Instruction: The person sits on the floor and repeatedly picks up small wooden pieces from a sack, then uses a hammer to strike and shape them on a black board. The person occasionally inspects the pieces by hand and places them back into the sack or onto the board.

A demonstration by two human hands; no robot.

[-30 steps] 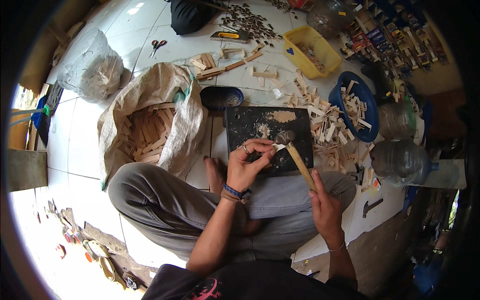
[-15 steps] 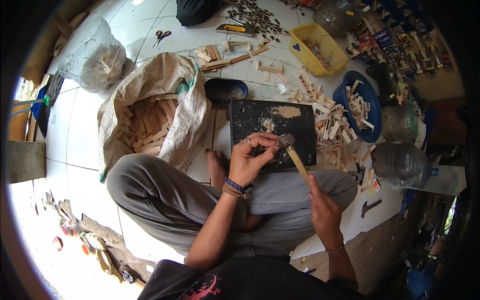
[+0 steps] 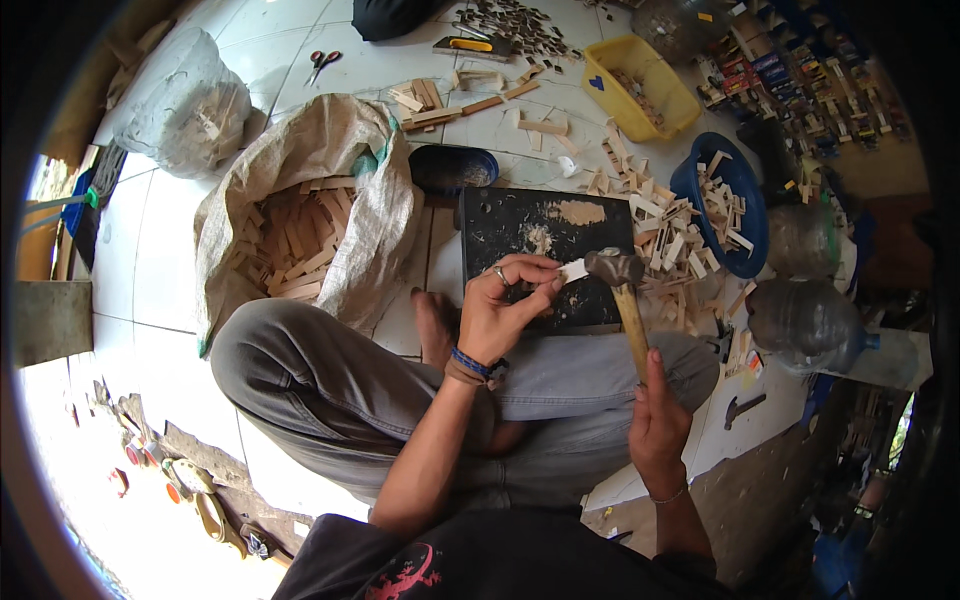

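Observation:
My left hand [image 3: 508, 305] is closed, pinching a small pale wood piece [image 3: 572, 271] between thumb and fingers above the black board [image 3: 490, 225]. My right hand [image 3: 660, 420] grips a hammer [image 3: 632, 325] by its wooden handle. The metal head is raised over the board's right side, just right of the wood piece; whether they touch I cannot tell. Wood shavings [image 3: 578, 212] lie on the board. Against its right edge is a heap of small wood pieces [image 3: 672, 240].
A woven sack [image 3: 385, 240] of wood strips stands left of the board. Beyond are a dark blue tray [image 3: 453, 172], scissors [image 3: 322, 66] and a yellow basin [image 3: 690, 108]. At right sit a blue basin [image 3: 757, 215], a clear plastic jug [image 3: 805, 325] and a second hammer [image 3: 744, 409].
The hammer head has shifted right and slightly up, away from my left fingers, with my right hand moving a little right. The wood piece in my left hand now shows.

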